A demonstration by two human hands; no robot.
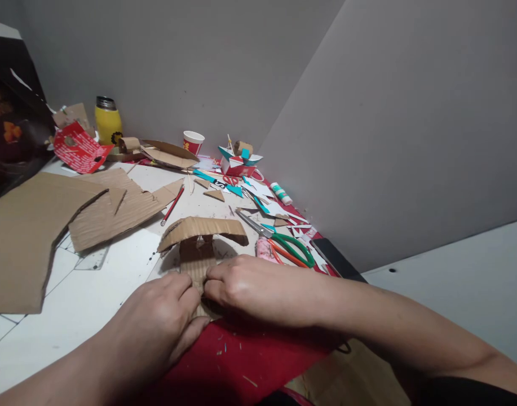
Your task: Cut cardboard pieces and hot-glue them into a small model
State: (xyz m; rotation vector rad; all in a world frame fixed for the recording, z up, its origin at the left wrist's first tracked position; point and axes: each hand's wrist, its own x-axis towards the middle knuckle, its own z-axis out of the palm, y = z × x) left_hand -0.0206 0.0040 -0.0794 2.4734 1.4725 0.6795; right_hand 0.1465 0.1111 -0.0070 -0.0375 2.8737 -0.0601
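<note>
A corrugated cardboard piece (194,260) stands at the table's front edge, a narrow upright strip with a curved cardboard strip (203,226) lying across its top like an arch. My left hand (165,307) grips the upright strip low on its left side, fingers curled and thumb near the bottom. From the right, my right hand (237,285) pinches the same strip, its fingers bent against the edge. Both hands hide the strip's lower part. Just beyond my right hand lie green-and-orange-handled scissors (290,248); a red pencil (172,206) rests behind the arch.
Large cardboard sheets (25,237) cover the left side. Paper and cardboard scraps (262,194) litter the right. Along the wall stand a yellow bottle (108,121), a paper cup (193,143) and a small paper boat (240,160). A dark phone-like object (334,256) lies at the right edge.
</note>
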